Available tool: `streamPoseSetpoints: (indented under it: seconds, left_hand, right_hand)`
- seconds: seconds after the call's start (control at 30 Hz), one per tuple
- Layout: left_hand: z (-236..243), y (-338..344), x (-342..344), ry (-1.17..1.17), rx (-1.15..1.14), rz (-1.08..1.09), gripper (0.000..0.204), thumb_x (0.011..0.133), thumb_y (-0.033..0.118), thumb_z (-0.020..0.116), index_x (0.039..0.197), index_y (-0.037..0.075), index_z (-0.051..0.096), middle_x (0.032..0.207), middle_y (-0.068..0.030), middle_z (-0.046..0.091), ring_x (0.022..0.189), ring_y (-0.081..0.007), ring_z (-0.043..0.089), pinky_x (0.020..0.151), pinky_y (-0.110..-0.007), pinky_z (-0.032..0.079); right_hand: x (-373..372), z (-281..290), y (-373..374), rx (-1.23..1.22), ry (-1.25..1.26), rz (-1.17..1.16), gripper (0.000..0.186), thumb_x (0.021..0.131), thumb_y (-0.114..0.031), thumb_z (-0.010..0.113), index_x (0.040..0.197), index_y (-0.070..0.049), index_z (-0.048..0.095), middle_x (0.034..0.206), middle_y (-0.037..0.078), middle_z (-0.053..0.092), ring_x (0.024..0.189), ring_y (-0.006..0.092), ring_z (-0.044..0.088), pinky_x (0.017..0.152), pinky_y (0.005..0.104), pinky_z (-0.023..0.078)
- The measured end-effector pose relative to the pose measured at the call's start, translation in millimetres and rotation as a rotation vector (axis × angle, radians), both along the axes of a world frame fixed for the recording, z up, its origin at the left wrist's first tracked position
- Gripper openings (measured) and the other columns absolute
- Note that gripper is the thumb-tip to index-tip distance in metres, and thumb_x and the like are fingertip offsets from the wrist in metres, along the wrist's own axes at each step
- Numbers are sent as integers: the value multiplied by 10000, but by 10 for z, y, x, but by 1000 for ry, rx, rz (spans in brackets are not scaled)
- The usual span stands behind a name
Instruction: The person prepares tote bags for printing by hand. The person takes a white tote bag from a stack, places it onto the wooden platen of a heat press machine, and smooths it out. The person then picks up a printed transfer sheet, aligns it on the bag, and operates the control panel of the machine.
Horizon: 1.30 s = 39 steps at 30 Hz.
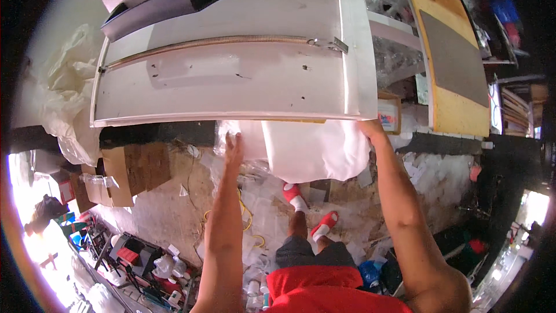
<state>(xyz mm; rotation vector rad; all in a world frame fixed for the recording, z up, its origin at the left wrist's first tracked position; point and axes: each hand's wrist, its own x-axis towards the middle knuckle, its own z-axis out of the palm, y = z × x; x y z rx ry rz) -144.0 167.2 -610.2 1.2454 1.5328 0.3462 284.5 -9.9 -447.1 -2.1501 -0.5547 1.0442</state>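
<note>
A white folded bundle (315, 148), smooth like a stack of plastic film or bags, hangs just below the near edge of a white worktable (231, 93). Clear wrapping shows along its left side, and its far end passes out of sight beneath the table. My left hand (233, 149) is at the bundle's left side, fingers pointing up and curled against it. On the opposite side, my right hand (372, 130) grips the bundle's right edge close to the table corner. Its fingertips are partly hidden.
Across the table runs a long metal spring (214, 42). A dark curved holder (168, 8) lies behind it. Crumpled pale plastic (72, 93) drapes at the left, above a cardboard box (116, 177). A wooden board (454, 58) stands right. Tools and a yellow cord (246, 214) clutter the floor.
</note>
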Motion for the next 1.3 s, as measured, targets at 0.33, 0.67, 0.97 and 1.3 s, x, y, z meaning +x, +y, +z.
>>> streamPoseSetpoints:
  seconds: [0.33,0.67,0.97,1.3]
  left_hand:
    - [682,-222,103,379,576,-57,758,985,520,568,1524,28,363,1430,-272,484,1306,-433,473,1089,-517,381]
    - [1549,-1048,861,85,498,-183,659,837,333,825,1347,37,531,1230,-215,601,1120,-365,595,953,-473,499]
    - [1832,-1337,566,130,364,-72,749,893,490,731,1409,2,493,1381,-233,534,1290,-381,494,1077,-469,397]
    - [3165,-1812,1020,-438,-256,-193,864,926,242,730,1585,90,192,1151,-174,675,839,-165,612,757,-284,511]
  right_hand:
    - [-425,313,-223,-45,-516,-65,1021,729,-530,872,1434,36,399,1444,281,436,1328,410,480,1094,516,416]
    - [-551,184,-548,8,-392,-284,455,774,-294,850,1031,-7,608,849,156,686,798,365,669,759,472,526]
    - [-399,714,-758,192,-343,-119,313,826,-232,767,1009,-16,633,892,142,708,836,289,683,744,412,528]
    - [29,2002,-1843,406,377,-327,559,850,-218,777,1320,-55,522,1136,151,677,1014,241,652,862,394,535]
